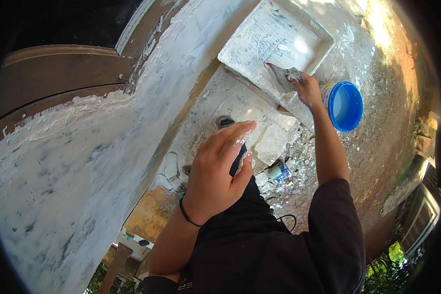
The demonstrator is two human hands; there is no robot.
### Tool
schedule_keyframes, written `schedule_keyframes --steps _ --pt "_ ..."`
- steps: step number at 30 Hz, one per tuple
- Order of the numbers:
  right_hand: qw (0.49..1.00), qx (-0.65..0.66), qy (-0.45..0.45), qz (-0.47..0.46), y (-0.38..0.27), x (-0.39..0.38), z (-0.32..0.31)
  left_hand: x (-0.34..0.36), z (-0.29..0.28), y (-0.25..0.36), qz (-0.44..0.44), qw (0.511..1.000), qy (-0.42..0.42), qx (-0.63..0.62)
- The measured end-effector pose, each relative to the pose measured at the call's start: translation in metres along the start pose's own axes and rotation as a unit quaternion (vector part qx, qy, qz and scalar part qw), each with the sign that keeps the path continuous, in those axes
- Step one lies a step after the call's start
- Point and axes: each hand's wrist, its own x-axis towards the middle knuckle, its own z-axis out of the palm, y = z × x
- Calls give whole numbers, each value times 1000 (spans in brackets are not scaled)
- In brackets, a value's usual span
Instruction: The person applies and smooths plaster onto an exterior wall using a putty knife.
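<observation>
My right hand [308,93] is closed around a plaster-smeared trowel [279,77], whose grey blade is at the near edge of a large white-coated tray [323,53]. Most of the trowel's handle is hidden by my fingers. In front of my body, my left hand [215,169] is raised with its fingers curved and its thumb apart. White paste coats those fingertips, and nothing shows in the hand. To the right of my right hand stands a blue-rimmed bucket [347,107] with pale liquid in it.
On the left rises a wall [78,171] with patchy white plaster, below a brown window frame [59,73]. Stone slabs [274,142], rubble and a small blue-and-white container [279,172] lie on the ground near my legs. A brownish board [154,213] sits at the wall's foot.
</observation>
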Motion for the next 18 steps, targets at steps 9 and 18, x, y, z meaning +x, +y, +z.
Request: schedule_keyframes --steps 9,18 --pt "979 201 36 4 13 -6 -4 21 7 18 44 998 -19 43" --pt "637 770 -3 44 -24 -53 19 12 -1 28 92 994 9 58"
